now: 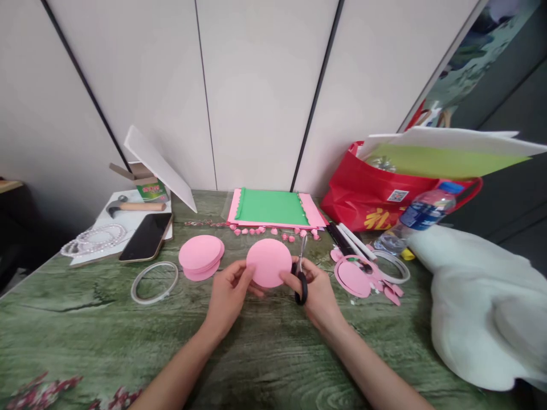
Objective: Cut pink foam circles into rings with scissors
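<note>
A pink paper circle [268,262] is held upright over the green table between both hands. My left hand [228,293] pinches its left edge with thumb and fingers. My right hand [315,293] touches its right edge and also grips black-handled scissors [301,267], blades pointing up and away. A stack of pink circles [200,256] lies just left of the hands. To the right lies a pink ring-shaped offcut [352,277] with pink scraps.
Green and pink sheets [272,207] lie at the back, with small pink pieces in front. A phone [146,237], a hammer [130,206], beads and a tape ring [154,281] are at the left. A red bag [376,196], a water bottle [421,215] and white cloth [482,304] are at the right.
</note>
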`<state>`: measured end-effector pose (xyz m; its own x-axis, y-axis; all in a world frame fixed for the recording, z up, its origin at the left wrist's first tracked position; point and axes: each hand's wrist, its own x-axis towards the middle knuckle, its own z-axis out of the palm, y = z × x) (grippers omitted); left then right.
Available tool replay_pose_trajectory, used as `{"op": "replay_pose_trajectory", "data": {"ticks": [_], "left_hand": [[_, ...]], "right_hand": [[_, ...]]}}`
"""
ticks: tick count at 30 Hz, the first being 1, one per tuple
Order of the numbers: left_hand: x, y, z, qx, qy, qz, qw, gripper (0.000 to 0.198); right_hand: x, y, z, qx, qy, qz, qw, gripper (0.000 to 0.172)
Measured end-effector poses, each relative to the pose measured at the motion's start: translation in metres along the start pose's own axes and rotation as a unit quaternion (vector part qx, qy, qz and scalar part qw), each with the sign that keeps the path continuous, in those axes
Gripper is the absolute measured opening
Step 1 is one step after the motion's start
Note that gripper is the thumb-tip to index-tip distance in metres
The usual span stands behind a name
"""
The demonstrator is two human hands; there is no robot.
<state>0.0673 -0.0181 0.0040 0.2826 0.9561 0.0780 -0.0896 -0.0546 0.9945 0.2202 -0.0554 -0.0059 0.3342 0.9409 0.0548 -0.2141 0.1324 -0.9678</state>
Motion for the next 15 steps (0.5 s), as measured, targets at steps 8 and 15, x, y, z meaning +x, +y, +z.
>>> {"op": "replay_pose_trajectory", "data": {"ticks": [8, 15], "left_hand": [[0.005, -0.003, -0.010, 0.017, 0.171, 0.056, 0.983, 0.013], [0.002, -0.004, 0.000, -0.044, -0.007, -0.056, 0.997, 0.033]], "right_hand": [[0.003, 0.006, -0.015, -0.021, 0.092, -0.035, 0.995, 0.036], [-0.002, 0.006, -0.016, -0.046, 0.069, -0.030, 0.996, 0.032]]}}
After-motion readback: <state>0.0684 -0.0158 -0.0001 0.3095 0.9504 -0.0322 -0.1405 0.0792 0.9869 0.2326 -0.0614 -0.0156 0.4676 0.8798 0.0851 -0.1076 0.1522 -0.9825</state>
